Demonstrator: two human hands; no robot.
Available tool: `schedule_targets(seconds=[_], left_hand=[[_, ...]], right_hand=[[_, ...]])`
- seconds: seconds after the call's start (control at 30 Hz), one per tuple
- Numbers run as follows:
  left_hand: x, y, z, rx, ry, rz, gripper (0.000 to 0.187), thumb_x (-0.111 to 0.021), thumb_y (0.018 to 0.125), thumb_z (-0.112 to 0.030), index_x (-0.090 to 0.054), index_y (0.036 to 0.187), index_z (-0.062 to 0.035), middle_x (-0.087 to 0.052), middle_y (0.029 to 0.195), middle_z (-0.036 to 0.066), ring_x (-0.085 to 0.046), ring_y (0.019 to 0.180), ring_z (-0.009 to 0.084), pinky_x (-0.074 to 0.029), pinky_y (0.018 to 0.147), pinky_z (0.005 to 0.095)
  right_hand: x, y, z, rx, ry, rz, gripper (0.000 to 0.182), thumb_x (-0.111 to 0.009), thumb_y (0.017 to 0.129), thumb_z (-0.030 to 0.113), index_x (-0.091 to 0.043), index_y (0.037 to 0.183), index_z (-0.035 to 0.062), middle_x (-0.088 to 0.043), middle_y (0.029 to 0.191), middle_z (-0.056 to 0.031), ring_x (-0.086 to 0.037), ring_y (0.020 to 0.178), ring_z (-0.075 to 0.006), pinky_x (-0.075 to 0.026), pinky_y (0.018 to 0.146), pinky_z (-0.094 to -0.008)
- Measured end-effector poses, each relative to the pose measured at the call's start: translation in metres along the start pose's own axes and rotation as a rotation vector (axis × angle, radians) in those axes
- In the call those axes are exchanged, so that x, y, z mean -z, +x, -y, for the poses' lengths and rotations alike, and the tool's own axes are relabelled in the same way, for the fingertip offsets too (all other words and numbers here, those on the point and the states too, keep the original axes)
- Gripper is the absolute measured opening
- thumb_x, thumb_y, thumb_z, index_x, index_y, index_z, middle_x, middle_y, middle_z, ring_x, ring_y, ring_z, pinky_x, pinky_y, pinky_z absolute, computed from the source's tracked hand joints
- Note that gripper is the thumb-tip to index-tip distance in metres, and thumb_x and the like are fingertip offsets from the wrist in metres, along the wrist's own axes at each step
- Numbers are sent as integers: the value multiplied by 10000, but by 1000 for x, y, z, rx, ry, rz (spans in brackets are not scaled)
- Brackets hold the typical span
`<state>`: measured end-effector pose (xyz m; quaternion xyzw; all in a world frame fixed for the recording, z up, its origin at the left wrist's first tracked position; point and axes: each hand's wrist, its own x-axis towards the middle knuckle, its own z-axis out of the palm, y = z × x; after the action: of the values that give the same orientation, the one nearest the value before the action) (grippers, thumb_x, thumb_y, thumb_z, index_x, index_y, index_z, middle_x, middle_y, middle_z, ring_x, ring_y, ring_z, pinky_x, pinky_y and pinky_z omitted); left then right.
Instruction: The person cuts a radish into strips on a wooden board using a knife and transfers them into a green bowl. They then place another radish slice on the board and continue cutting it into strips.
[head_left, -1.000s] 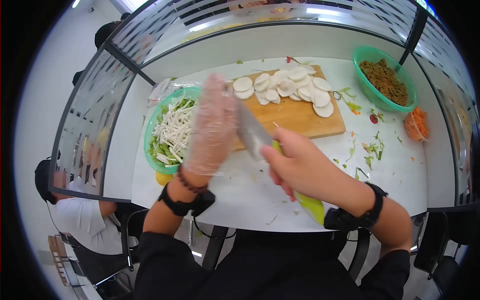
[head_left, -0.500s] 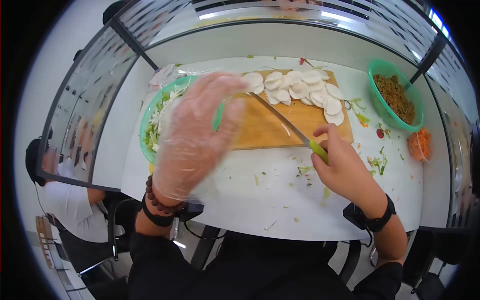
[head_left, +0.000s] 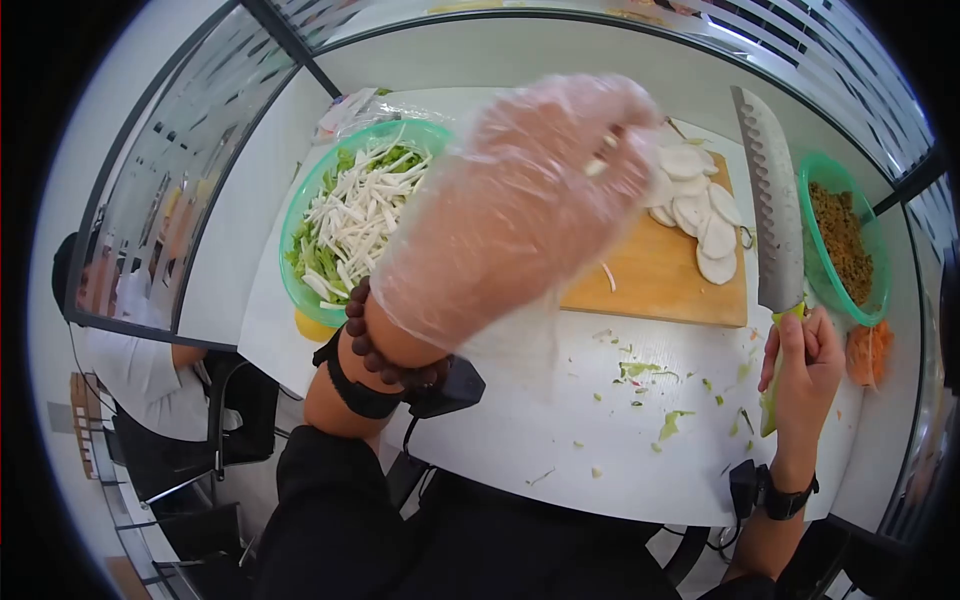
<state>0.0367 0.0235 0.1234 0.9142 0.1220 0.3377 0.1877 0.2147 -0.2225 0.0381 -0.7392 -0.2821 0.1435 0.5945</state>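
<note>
Over the cutting board (head_left: 660,275) the gloved left hand (head_left: 520,200) hangs raised and blurred, fingers loosely curled with what looks like a pale sliver pinched at the fingertips (head_left: 605,150), though the blur makes it hard to be sure. Off to the side, the bare right hand (head_left: 800,365) is closed around the green handle of the knife (head_left: 772,215), whose broad blade points up and away, standing above the tabletop (head_left: 560,400) just beside the board's right edge. I'd judge the danger lies there: an upright blade so near a hand that sweeps across could nick the thin glove, or the tip could catch the rim of the green bowl of brown mince (head_left: 845,240) close behind it and tip it. The loose glove could also drag the white slices (head_left: 700,205) stacked at the board's far end, which lie partly hidden beneath that hand, touching or nearly so. Left of the hand sits the green bowl of white strips and greens (head_left: 345,220), just beside the board, and a careless pass might scatter strips onto the tabletop, already littered with green scraps (head_left: 650,375).
</note>
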Motion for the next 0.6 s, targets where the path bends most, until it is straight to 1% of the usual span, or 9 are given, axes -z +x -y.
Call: schedule_targets(seconds=[0.07,0.17,0.27,0.3,0.4,0.47,0.5,0.6], left_hand=[[-1,-1,19,40,237,-133,274,-575,1008,-257,-676,1143,-41,-716,1055,157,-704,926,274,-549,858,376],[-6,-1,51,-66,488,-306,293,-593,997,-262,-663,1184,-48,-712,1080,167,-693,963,308,-542,885,398],[-21,-5,47,-39,461,-165,291,-594,988,-243,-649,1201,-53,-699,1103,178,-671,1006,334,-531,910,413],[-29,-12,51,-109,413,-76,288,-596,977,-222,-644,1158,-3,-677,1121,200,-645,1026,358,-522,920,415],[-57,-21,49,-99,714,339,317,-588,965,-200,-622,1132,67,-660,1145,230,-631,1019,364,-523,928,406],[-76,-26,47,174,634,422,406,-593,931,-147,-572,1205,151,-644,1153,267,-626,1009,373,-523,941,405],[-84,-26,45,219,875,470,528,-598,898,-97,-486,1329,187,-623,1214,300,-635,1061,383,-525,954,412],[-87,-26,41,170,918,240,604,-602,875,-65,-426,1390,197,-591,1271,328,-626,1119,405,-521,968,426]], right_hand=[[-3,-1,2,2,3,-18,376,-587,1027,97,-353,734,97,-576,718,-66,-481,485,-53,-370,414,-206],[-6,-4,0,8,-19,10,380,-600,1021,92,-355,731,98,-573,701,-61,-483,491,-47,-370,422,-205],[-9,-6,1,-9,-44,20,389,-613,1015,88,-354,725,97,-572,684,-57,-480,494,-43,-370,428,-206],[-9,-6,0,-4,-44,27,398,-618,1012,87,-354,715,97,-571,678,-54,-476,493,-44,-372,432,-207],[-9,-5,-2,-4,-23,41,396,-623,1007,80,-361,710,94,-569,676,-53,-477,496,-46,-374,432,-208],[-9,-5,-1,-7,-40,39,387,-632,999,75,-375,710,89,-565,672,-52,-488,506,-49,-381,441,-209],[-8,-5,-2,-1,-57,45,389,-635,997,76,-374,708,90,-563,665,-50,-494,509,-49,-380,443,-208],[-8,-5,-3,11,-43,69,394,-640,992,76,-371,705,91,-565,652,-49,-506,518,-49,-376,448,-206]])
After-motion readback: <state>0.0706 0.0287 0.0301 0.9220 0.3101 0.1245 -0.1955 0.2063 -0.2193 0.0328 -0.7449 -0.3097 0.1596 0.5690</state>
